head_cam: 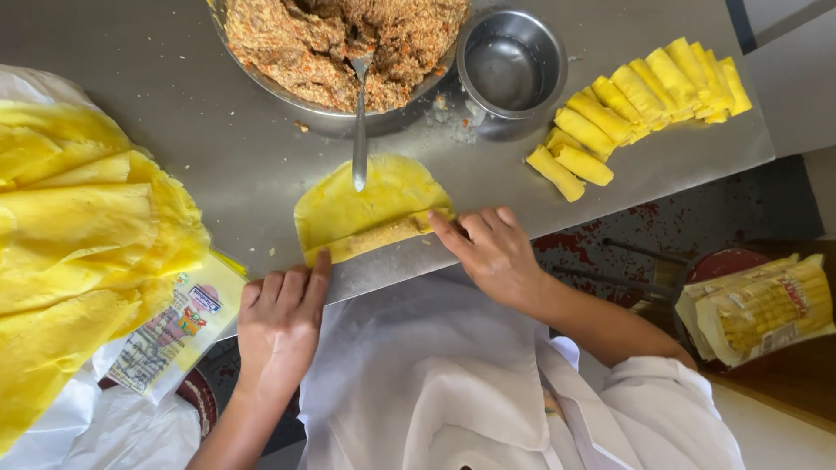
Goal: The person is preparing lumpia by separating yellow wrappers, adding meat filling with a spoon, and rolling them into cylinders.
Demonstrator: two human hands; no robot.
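Head cam, looking down at a steel table (pixel 218 148).

Wrapper (pixel 370 209): thin yellow round, lies flat at centre frame, just below the big bowl. Its near edge is folded over into a roll (pixel 376 238) w/ brownish filling showing through, running lower left to mid right.

L hand (pixel 280 320): lower centre-left, palm down, fingers together and extended, not gripping anything. Index fingertip touches the left end of the roll at the table edge.

R hand (pixel 490 252): centre-right, fingers bent, tips pressing on the right end of the roll. Pressing down rather than clasping; nothing is enclosed in the hand.

Bowl (pixel 348 109): top centre, wide metal, full of crumbly brown-orange filling (pixel 322 39). A spoon (pixel 360 113) stands in it, handle running down so its end rests over the wrapper's top edge.

Small bowl (pixel 511 65): steel, top right of centre, just beside the big one, inside looks bare.

Finished rolls (pixel 640 100): yellow, lined up in a slanting row, upper right of frame, well apart from the hands.

Wrapper stack (pixel 78 252): loose yellow sheets on white paper, left side of frame. A printed packet (pixel 174 331) sticks out under it, near the L hand.

Lower right: packs (pixel 758 309) of rolls in clear film, off the table. White garment fills bottom centre.
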